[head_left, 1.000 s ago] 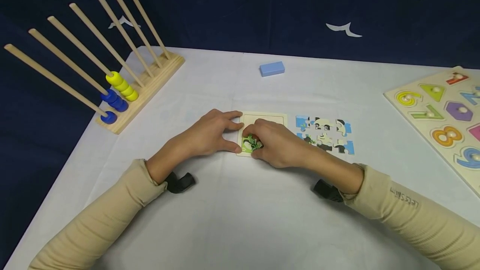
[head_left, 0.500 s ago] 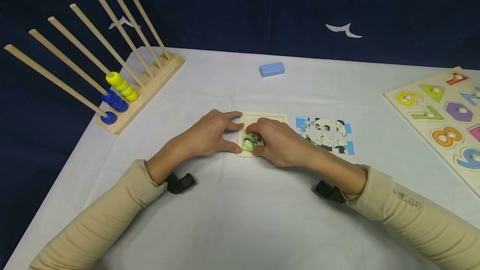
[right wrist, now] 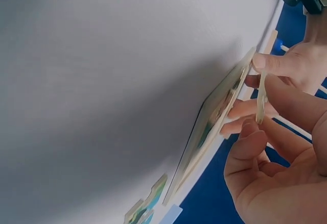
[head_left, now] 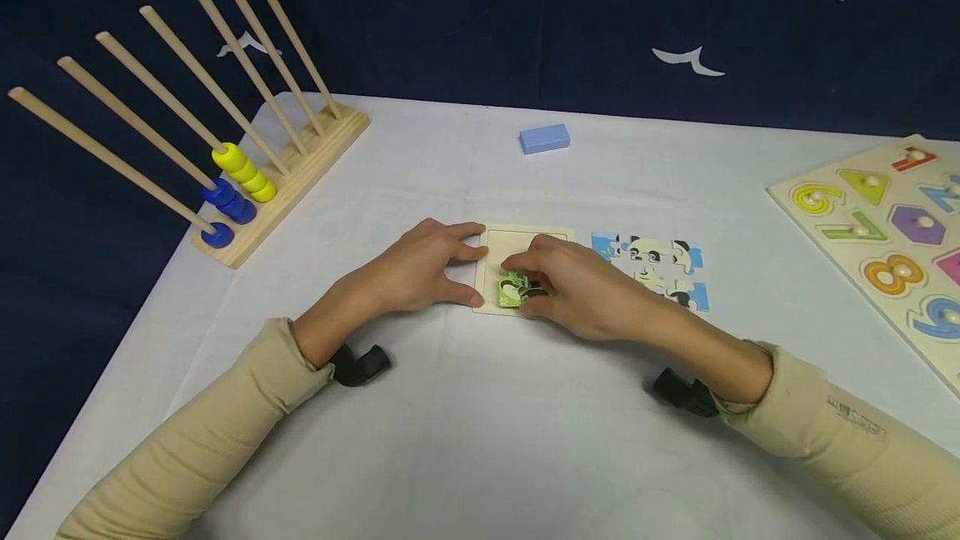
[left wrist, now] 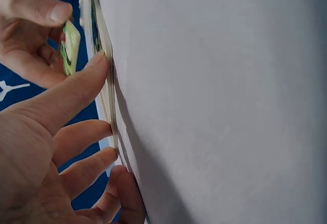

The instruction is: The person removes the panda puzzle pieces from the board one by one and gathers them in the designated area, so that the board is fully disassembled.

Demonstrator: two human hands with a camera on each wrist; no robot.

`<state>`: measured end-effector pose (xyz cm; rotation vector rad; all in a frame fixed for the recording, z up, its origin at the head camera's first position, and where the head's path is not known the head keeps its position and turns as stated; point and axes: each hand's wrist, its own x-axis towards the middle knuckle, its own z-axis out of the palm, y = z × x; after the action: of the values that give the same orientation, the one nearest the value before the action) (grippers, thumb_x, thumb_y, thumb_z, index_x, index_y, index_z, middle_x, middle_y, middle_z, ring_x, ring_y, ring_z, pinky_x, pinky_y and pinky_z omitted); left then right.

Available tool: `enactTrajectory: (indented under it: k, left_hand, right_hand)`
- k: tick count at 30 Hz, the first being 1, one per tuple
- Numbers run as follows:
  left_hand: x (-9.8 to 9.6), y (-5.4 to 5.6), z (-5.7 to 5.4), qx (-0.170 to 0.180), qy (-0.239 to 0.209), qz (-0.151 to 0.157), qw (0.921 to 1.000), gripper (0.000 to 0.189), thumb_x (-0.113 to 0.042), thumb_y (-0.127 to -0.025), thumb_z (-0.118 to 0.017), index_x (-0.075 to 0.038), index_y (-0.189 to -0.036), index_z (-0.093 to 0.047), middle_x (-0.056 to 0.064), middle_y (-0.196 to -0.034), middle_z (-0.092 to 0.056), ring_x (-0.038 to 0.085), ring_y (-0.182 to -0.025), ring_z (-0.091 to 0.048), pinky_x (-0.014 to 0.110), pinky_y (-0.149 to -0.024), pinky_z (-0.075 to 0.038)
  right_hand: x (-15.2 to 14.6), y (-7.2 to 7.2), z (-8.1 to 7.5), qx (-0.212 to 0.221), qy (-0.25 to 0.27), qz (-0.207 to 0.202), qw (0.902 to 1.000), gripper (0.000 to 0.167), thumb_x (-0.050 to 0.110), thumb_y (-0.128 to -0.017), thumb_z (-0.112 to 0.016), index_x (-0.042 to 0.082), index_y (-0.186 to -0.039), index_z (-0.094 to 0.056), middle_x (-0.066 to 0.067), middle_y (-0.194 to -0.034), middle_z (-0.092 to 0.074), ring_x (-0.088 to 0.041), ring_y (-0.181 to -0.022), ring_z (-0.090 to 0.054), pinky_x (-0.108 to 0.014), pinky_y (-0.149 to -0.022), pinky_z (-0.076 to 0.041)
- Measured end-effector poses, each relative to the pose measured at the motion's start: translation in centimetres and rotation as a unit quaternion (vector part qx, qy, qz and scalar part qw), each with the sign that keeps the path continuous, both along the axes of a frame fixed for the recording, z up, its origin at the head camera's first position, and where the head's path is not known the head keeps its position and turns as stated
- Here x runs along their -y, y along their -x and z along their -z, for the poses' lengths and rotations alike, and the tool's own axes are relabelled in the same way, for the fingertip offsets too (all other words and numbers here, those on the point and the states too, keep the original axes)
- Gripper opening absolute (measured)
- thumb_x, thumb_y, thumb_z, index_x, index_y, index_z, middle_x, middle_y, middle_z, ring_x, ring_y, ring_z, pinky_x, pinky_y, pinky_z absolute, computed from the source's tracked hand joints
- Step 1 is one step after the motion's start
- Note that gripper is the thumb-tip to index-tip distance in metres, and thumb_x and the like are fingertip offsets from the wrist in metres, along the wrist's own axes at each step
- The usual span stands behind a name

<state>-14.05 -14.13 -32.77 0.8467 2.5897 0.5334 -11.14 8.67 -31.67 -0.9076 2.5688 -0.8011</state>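
In the head view my right hand (head_left: 581,286) pinches a green jigsaw puzzle piece (head_left: 510,292) with a panda print between thumb and fingers. Both wrist views show this piece (left wrist: 71,48) tilted and raised off the wooden puzzle board (left wrist: 113,89). My left hand (head_left: 416,269) spreads its thumb and fingers along the left edge of that board (head_left: 513,244), fingertips touching it. Right of the board lie several panda puzzle pieces (head_left: 647,248) in blue, white and black, partly behind my right hand. From the right wrist, coloured print shows on the board (right wrist: 204,117).
A wooden peg abacus (head_left: 288,182) with blue and yellow beads stands at the left. Towards the back lies a blue block (head_left: 544,138). A number-and-shape peg puzzle (head_left: 877,232) rests at the right, on the same white tablecloth (head_left: 480,440).
My right hand has moved right and lifted the green puzzle piece from the lower left of the board. My left hand has stayed at the board's edge.
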Motion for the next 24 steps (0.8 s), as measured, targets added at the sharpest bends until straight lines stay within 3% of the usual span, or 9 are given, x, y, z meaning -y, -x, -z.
enactTrajectory:
  k: [24]
  left_hand:
    - [0.1, 0.0, 0.1, -0.01, -0.015, 0.006, 0.9998, 0.069, -0.033, -0.077, -0.086, -0.003, -0.134, -0.06, 0.012, -0.15, -0.044, 0.034, -0.132, -0.042, 0.041, -0.107, -0.034]
  right_hand:
    - [-4.8, -1.7, -0.4, -0.018, 0.022, 0.028, 0.9992, 0.044, 0.009, -0.083, -0.08, 0.008, -0.126, -0.067, 0.001, -0.091, -0.056, -0.016, -0.083, -0.051, -0.032, -0.071, -0.043]
